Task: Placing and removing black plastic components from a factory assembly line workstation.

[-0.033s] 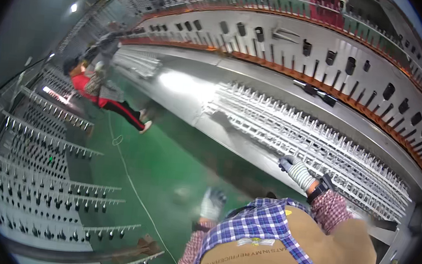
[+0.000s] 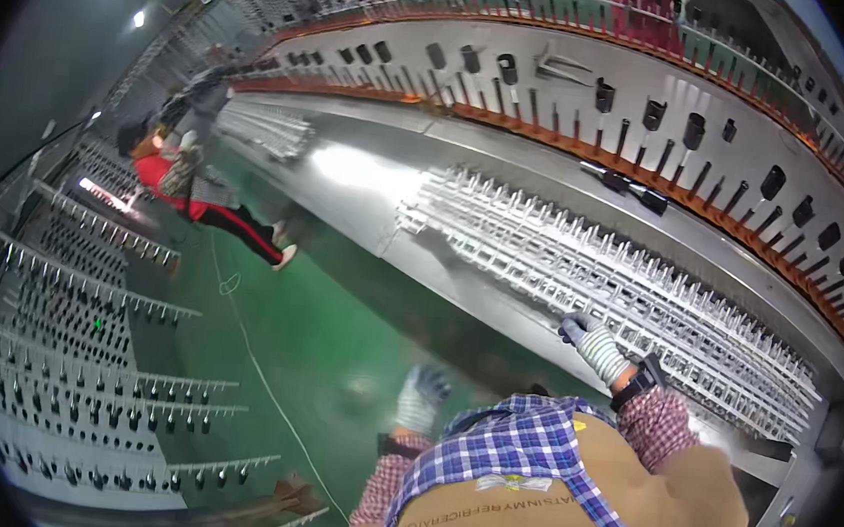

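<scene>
Green floor [image 2: 295, 343]. Long metal counter [image 2: 347, 207] alongside. Silver racks [image 2: 602, 269] with upright pins, lying on counter in front of person, right side. Hands gloved: right hand [image 2: 589, 340] at racks' near edge, fingers bent, can't tell if gripping; left hand [image 2: 422, 401] over floor, blurred, loosely open, nothing visible in it.
</scene>
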The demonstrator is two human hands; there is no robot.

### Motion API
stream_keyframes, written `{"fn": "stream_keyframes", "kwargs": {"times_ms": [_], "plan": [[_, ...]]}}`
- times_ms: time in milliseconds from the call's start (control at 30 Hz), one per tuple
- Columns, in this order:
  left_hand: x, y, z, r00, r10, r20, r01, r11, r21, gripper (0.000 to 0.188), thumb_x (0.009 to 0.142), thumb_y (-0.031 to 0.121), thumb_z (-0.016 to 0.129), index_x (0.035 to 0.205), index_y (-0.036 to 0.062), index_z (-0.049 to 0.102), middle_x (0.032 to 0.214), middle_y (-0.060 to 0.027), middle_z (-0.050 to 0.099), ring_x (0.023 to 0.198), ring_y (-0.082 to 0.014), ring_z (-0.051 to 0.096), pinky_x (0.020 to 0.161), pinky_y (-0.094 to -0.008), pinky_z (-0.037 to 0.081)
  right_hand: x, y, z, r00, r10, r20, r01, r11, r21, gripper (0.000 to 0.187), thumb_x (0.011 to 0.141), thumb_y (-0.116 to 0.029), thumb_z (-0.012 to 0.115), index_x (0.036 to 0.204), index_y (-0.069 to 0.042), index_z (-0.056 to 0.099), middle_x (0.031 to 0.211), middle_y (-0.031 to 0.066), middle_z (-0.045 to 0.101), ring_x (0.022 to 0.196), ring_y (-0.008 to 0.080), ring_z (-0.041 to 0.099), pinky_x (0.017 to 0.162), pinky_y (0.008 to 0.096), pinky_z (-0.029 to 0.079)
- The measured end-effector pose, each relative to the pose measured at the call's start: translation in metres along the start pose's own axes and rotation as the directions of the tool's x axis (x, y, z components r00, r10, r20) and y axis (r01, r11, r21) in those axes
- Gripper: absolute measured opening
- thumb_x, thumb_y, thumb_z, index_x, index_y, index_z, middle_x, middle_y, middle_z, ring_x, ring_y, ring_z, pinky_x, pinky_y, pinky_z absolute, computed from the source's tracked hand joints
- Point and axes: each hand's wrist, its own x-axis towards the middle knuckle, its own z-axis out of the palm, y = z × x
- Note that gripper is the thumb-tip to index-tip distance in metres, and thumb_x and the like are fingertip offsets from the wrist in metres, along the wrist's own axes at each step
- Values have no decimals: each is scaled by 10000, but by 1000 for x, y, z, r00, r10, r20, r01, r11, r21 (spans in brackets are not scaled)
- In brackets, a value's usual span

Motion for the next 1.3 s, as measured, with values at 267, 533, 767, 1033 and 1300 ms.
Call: {"fn": "stream_keyframes", "kwargs": {"times_ms": [267, 533, 767, 1033, 1300], "plan": [[192, 151, 133, 971, 238, -31, -197, 865, 461, 302, 787, 239, 541, 1021, 61, 470, 820, -81, 541, 623, -156, 499, 565, -304, 457, 14, 57, 7, 882, 466, -71, -380, 791, 479, 311, 848, -236, 489, 1025, 18, 517, 822, 102, 598, 692, 144, 575, 611, 241, 480], [438, 183, 229, 936, 6, 352, -352, 32, 936, 333, 804, 266, 484, 1056, 50, 469, 854, -140, 578, 738, -274, 560, 648, -357, 458, 75, -37, 64, 702, 569, -428, -302, 782, 545, 297, 852, -225, 472, 1038, 1, 519, 807, 80, 607, 695, 131, 573, 607, 239, 480], [480, 179, 246, 958, -98, 269, -261, -687, 678, 575, 721, 504, 475, 1092, 64, 489, 1036, -184, 551, 978, -339, 515, 809, -421, 398, 93, -61, 105, 707, 510, -489, -402, 860, 314, 248, 838, -166, 478, 990, 19, 543, 816, 101, 598, 732, 146, 569, 683, 257, 458], [433, 195, 264, 879, -110, 463, -460, -447, 767, 433, 761, 443, 495, 998, 86, 557, 917, -173, 586, 816, -337, 559, 716, -409, 423, 120, 1, 50, 535, 563, -630, -165, 801, 576, 432, 845, -367, 450, 1088, -10, 464, 907, 107, 573, 778, 168, 558, 680, 273, 451], [279, 242, 249, 473, 338, 813, -649, -490, 582, 243, 804, 219, 526, 946, 24, 551, 755, -85, 602, 611, -161, 542, 556, -290, 426, 75, 27, -87, 345, 767, -541, 845, -4, 534, 689, 802, -576, 313, 1299, -104, 238, 1319, 116, 250, 1196, 263, 255, 977, 476, 215]]}}
